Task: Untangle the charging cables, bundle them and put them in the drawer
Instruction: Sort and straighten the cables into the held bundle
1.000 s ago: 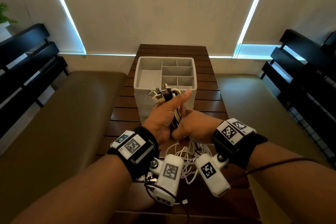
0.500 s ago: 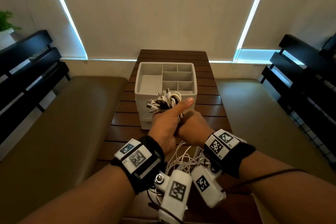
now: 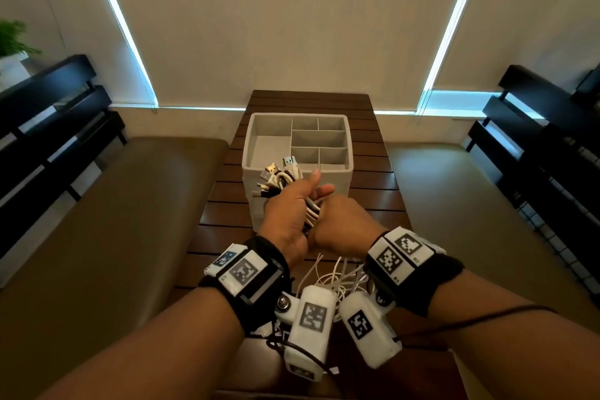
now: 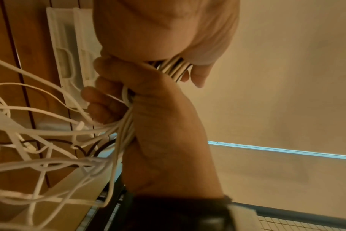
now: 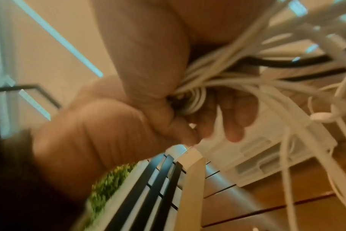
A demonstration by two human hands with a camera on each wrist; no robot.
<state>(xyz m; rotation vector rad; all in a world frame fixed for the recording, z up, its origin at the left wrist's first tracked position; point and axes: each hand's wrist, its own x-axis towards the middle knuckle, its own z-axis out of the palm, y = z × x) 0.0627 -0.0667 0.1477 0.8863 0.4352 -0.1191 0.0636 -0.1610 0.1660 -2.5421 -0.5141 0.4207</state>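
Note:
A bundle of white and black charging cables (image 3: 281,179) stands upright in my left hand (image 3: 292,204), plug ends fanning out above the fist. My right hand (image 3: 344,221) grips the same cables just below and beside it. Loose white cable loops (image 3: 331,276) hang from both fists over the table. In the left wrist view my left hand (image 4: 158,31) is on top, my right hand (image 4: 158,125) below, with the cables (image 4: 174,68) between them and tangled loops (image 4: 49,140) to the left. The white organizer (image 3: 349,140) stands just behind my hands. Its drawer fronts (image 4: 69,62) look shut.
The organizer sits on a dark slatted wooden table (image 3: 373,178). Its top compartments hold nothing. Brown cushioned benches (image 3: 113,221) flank the table, with black slatted backs (image 3: 48,127) on both sides. A green plant (image 3: 13,39) stands far left.
Both hands keep their hold on the cables. The plug ends have tipped to the left and my left thumb has drawn in over the bundle.

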